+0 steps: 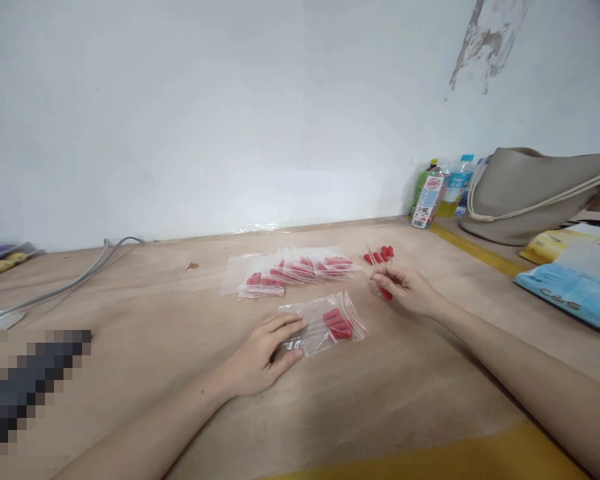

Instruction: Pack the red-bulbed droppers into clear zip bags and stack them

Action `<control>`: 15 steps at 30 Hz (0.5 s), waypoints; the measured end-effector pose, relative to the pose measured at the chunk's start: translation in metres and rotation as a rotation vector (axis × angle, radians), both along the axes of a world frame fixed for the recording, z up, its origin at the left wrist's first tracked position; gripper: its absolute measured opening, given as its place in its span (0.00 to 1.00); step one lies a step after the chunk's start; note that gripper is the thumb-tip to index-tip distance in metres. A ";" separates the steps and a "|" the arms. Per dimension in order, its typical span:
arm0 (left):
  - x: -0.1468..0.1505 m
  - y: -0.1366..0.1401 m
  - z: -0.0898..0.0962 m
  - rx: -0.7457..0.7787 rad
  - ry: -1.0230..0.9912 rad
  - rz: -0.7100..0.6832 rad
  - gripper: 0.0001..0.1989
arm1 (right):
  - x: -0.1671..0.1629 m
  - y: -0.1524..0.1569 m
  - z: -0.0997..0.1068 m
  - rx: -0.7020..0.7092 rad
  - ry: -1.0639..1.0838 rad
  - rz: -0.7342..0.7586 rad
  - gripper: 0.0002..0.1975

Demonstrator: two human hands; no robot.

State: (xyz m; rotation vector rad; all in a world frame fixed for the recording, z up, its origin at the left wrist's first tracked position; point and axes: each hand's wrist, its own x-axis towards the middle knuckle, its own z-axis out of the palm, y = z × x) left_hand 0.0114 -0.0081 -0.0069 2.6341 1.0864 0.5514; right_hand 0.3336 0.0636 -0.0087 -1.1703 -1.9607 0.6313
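My left hand lies on the table with its fingers stretched out, their tips resting on the left end of a clear zip bag. Inside that bag are several droppers with red rubber bulbs, lying side by side near the zip end. My right hand is closed in a pinch on a dropper, whose red bulb shows below the fingers; the rest is mostly hidden. Just beyond it lie several loose red-bulbed droppers. A fanned row of filled zip bags lies behind the nearer bag.
A grey bag, bottles and a carton stand at the back right. Blue and yellow packages lie at the right. A grey cable crosses the left side. The white wall bounds the table's back edge.
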 end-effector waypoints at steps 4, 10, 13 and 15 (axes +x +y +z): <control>0.000 0.000 0.000 0.001 -0.005 -0.012 0.21 | 0.014 -0.006 0.022 0.038 -0.206 0.140 0.18; 0.000 0.000 0.001 0.003 -0.005 -0.009 0.21 | 0.020 -0.005 0.023 0.079 -0.420 0.142 0.15; 0.001 0.000 0.001 0.008 0.009 -0.009 0.21 | 0.007 -0.003 0.014 0.151 -0.445 0.128 0.14; 0.000 0.000 0.001 0.008 0.014 -0.004 0.21 | -0.005 -0.003 0.011 0.172 -0.445 0.155 0.14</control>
